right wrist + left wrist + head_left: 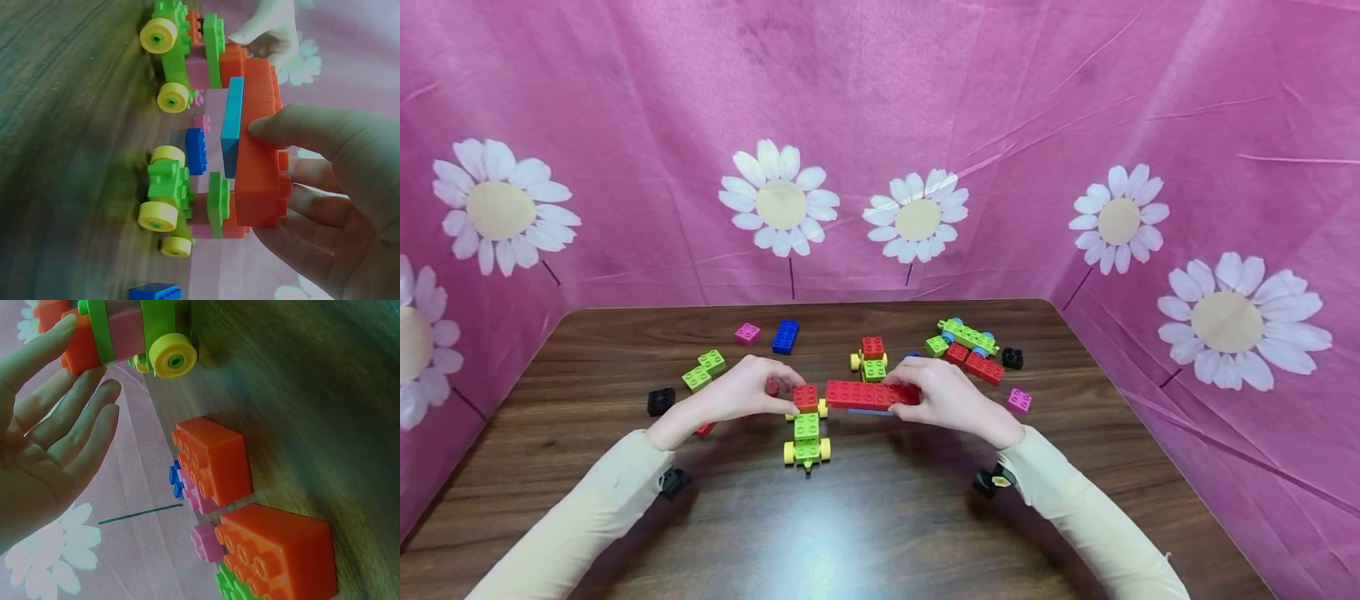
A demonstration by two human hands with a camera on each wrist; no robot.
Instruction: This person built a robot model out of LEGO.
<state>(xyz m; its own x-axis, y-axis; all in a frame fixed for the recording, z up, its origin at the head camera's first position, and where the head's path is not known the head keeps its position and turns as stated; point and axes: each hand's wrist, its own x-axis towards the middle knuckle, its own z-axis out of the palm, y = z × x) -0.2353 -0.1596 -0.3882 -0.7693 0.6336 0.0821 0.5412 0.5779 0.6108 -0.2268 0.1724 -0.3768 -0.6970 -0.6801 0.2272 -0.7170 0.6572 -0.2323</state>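
Left hand is pinching the red block atop the near green car; right hand has thumb and fingers clamped round the red bar, up above the worktop just beside that block; looks like light, stiff, slightly slick plastic, tough but joints might pop; I'd grip its long sides; no brand or writing I can read
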